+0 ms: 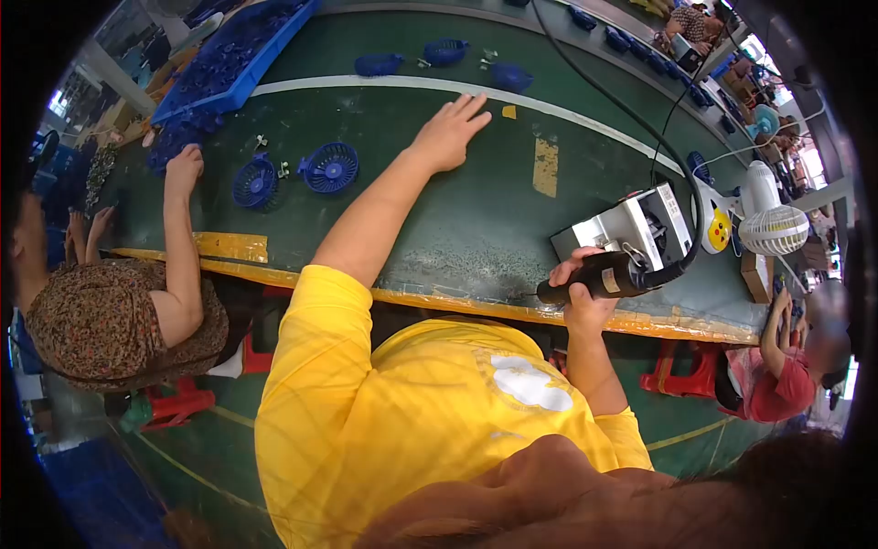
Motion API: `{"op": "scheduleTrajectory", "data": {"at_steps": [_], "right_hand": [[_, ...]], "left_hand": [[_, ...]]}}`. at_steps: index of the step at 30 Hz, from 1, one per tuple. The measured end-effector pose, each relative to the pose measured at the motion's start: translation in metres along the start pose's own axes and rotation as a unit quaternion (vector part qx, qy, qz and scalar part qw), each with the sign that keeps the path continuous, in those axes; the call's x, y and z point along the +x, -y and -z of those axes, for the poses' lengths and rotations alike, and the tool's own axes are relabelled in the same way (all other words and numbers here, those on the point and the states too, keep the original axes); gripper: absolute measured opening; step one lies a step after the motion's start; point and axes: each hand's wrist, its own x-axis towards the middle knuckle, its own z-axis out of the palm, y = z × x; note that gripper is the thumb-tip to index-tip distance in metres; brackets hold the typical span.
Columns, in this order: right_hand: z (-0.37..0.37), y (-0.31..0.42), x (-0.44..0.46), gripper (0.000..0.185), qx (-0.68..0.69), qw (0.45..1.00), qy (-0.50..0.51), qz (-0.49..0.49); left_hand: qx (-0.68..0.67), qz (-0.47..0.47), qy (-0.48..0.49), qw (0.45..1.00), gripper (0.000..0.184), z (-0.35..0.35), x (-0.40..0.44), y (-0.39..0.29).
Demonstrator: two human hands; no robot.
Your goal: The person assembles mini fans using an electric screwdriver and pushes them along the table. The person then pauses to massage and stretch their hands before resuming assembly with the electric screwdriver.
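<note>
My left hand (451, 131) reaches out over the green table, fingers spread, holding nothing; its fingertips are near the white line. Just beyond it lie blue fan parts (509, 77) (445, 51). My right hand (585, 293) is wrapped round a black electric screwdriver (599, 277) with a thick black cable, held at the table's near edge. Right behind the screwdriver stands a white and metal box (631, 229). Two round blue fan grilles (329, 167) (255, 183) lie on the table, left of my left forearm.
A blue tray (240, 59) full of blue parts stands at the back left. One person (123, 316) sits at the left, an arm reaching onto the table; another (782, 375) sits at the right. A white fan (773, 229) stands at the right end.
</note>
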Motion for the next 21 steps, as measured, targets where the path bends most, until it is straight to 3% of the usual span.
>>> {"op": "scheduleTrajectory", "data": {"at_steps": [6, 7, 9, 11, 13, 16, 18, 21], "right_hand": [[0.004, 0.004, -0.001, 0.058, 0.091, 0.996, -0.015, 0.008], [0.008, 0.006, -0.001, 0.059, 0.093, 0.996, -0.012, 0.000], [0.023, 0.010, -0.002, 0.062, 0.096, 0.995, -0.007, -0.015], [0.032, 0.028, 0.004, 0.065, 0.076, 0.997, -0.024, 0.005], [0.042, 0.044, 0.011, 0.065, 0.077, 0.994, -0.038, 0.062], [0.047, 0.064, 0.027, 0.064, 0.037, 0.983, -0.045, 0.175], [0.042, 0.070, 0.036, 0.064, 0.013, 0.979, -0.048, 0.200], [0.037, 0.068, 0.042, 0.063, 0.003, 0.981, -0.044, 0.188]], "left_hand": [[0.028, 0.069, -0.064, 0.995, 0.046, 0.052, -0.045, -0.044], [0.056, 0.086, -0.119, 0.988, 0.044, 0.063, -0.055, -0.040], [0.141, 0.185, -0.182, 0.955, 0.047, 0.085, -0.085, -0.032], [0.229, 0.331, -0.131, 0.906, 0.045, 0.084, -0.127, -0.018], [0.150, 0.426, -0.016, 0.892, 0.046, 0.072, -0.166, -0.005], [0.131, 0.361, -0.038, 0.922, 0.037, 0.064, -0.176, -0.030], [0.101, 0.294, -0.084, 0.947, 0.023, 0.053, -0.166, -0.056], [0.017, 0.184, -0.071, 0.980, 0.016, 0.038, -0.148, -0.104]]}}
